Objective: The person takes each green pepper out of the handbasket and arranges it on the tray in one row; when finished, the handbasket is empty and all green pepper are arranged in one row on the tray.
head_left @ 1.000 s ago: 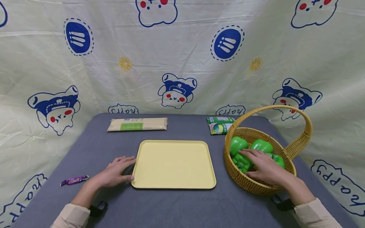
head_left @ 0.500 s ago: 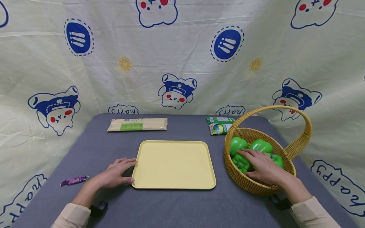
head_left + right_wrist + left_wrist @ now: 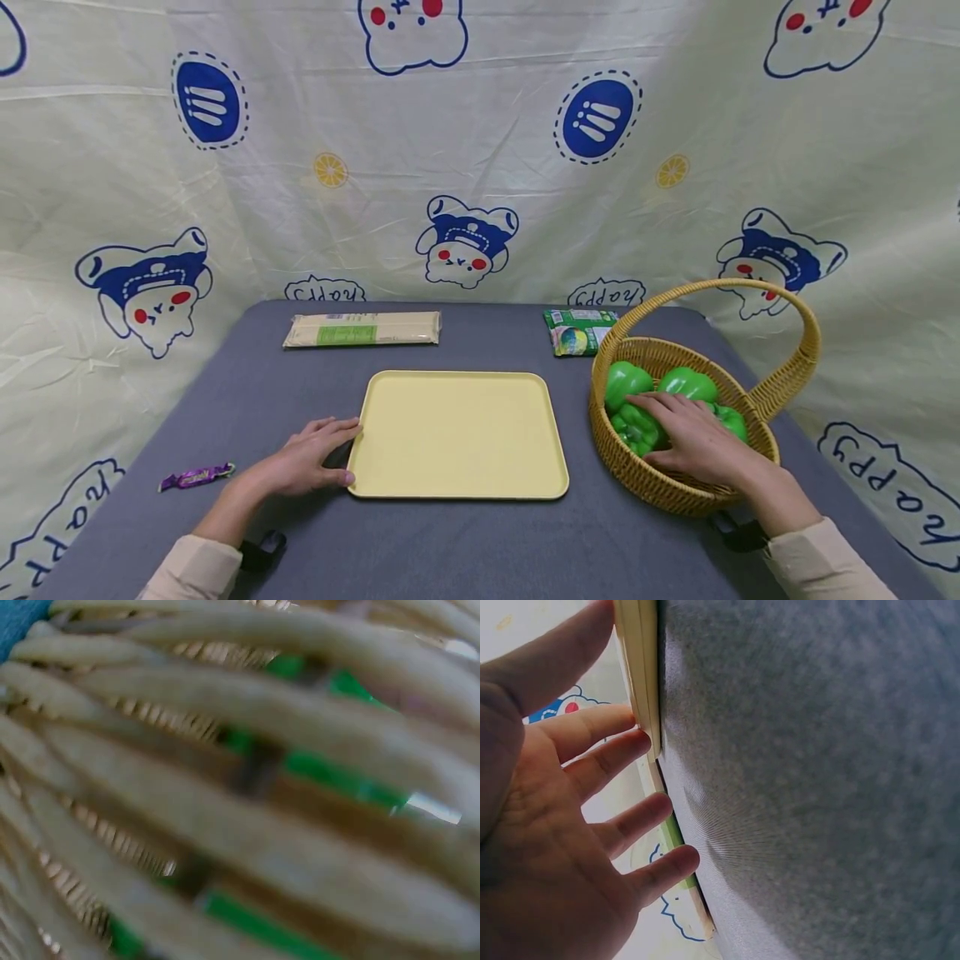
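In the head view my left hand (image 3: 303,458) touches the left edge of a pale yellow rectangular tray (image 3: 457,433), thumb near the front corner and fingers farther back. The left wrist view shows that hand (image 3: 577,817) with spread, nearly straight fingers, its tips at the tray's rim (image 3: 641,675). My right hand (image 3: 693,442) reaches into a round wicker basket (image 3: 675,496) and rests over green bell peppers (image 3: 637,427), its fingers stretched across them. Its palm side is hidden. In the right wrist view, blurred basket weave (image 3: 247,817) covers most of the picture, with green pepper (image 3: 330,776) showing through gaps.
A long beige packet (image 3: 363,329) with a green label lies at the back left. Behind the basket's left side is a green packet (image 3: 577,332). A purple wrapped candy (image 3: 197,477) lies at the left. The basket's tall handle (image 3: 720,285) arches above it.
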The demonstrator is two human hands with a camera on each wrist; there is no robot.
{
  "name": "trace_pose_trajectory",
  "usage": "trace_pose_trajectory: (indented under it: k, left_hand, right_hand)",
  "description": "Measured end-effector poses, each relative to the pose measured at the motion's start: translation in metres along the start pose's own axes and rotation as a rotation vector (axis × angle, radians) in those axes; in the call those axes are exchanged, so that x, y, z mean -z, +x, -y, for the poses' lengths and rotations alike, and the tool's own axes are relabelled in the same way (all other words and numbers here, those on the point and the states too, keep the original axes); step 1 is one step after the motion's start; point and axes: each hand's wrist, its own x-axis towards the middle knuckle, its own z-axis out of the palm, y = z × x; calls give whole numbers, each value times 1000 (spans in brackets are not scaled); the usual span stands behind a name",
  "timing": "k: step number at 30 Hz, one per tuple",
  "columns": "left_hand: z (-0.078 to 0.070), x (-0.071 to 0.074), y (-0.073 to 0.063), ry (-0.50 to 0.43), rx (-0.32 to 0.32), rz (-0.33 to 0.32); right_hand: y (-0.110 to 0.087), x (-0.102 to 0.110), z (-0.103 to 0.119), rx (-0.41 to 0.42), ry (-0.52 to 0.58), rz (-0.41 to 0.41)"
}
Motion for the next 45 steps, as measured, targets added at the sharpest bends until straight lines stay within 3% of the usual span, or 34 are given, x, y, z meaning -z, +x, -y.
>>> trace_pose_trajectory:
  k: [5,20,31,45]
  left_hand:
    - [1,-1,1,-5,-5,2]
    - [2,-2,1,-17,3,13]
    - [2,-2,1,-28,18,20]
    - [3,-2,0,-44,12,19]
  right_hand:
    - [-2,3,-3,-45,56,-1]
    - [-13,17,-3,-81,166,-104]
    - [-18,37,8,-168,220,-107]
    - [-23,49,23,-130,261,-242]
